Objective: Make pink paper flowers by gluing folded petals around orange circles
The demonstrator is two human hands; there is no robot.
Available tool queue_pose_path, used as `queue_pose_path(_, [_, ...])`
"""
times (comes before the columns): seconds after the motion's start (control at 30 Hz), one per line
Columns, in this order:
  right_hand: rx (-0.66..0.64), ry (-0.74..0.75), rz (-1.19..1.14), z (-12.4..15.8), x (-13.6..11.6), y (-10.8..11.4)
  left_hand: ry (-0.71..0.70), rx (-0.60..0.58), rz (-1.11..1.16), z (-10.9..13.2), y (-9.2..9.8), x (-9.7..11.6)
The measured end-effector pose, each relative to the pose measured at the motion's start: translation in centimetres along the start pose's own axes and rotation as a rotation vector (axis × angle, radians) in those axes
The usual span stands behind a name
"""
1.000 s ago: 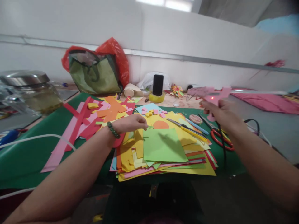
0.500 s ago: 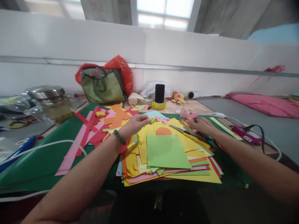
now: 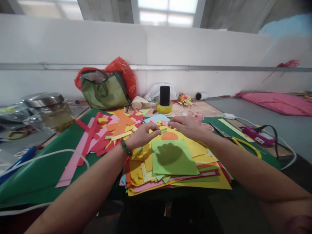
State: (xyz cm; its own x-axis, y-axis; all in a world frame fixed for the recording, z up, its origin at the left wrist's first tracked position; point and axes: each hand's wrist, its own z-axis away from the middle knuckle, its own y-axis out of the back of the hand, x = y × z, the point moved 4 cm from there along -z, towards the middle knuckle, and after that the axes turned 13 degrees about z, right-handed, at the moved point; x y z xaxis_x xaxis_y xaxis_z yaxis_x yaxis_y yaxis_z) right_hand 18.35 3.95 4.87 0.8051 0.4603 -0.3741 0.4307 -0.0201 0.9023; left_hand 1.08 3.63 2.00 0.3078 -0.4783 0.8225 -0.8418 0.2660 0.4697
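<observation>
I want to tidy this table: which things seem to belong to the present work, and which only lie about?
Probably in use:
- pink glue gun
- green paper sheet
- orange paper circle
- pink paper bits
- scissors

Probably lying about:
- lidded glass jar
- green bag

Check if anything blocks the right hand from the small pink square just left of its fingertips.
Nothing visible does: the pink square shows uncovered beside the right hand; the left hand is on the other side.
</observation>
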Motion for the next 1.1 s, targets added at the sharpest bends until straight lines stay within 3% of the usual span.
queue_pose_path(0.13, [-0.108, -0.008, -0.189, -1.3, 0.0, -2.1, -0.022, -0.012, -0.037, 0.0, 0.0, -0.1])
queue_pose_path(0.23, [-0.111, 0.017, -0.309, -1.4, 0.4, -2.8, -0.028, -0.016, -0.062, 0.0, -0.3, -0.2])
queue_pose_path(0.53, [-0.104, -0.112, -0.276, -1.0, 0.4, -3.0, -0.003, 0.041, -0.154, -0.1, -0.8, -0.9])
queue_pose_path(0.9, [-0.113, -0.166, -0.338, -1.1, 1.3, -3.9, 0.084, -0.004, -0.049, 0.0, -0.4, -0.6])
queue_pose_path(1.1, [-0.149, -0.284, -0.58, -1.0, 1.1, -4.1, 0.095, 0.024, -0.009, 0.0, -0.3, -0.9])
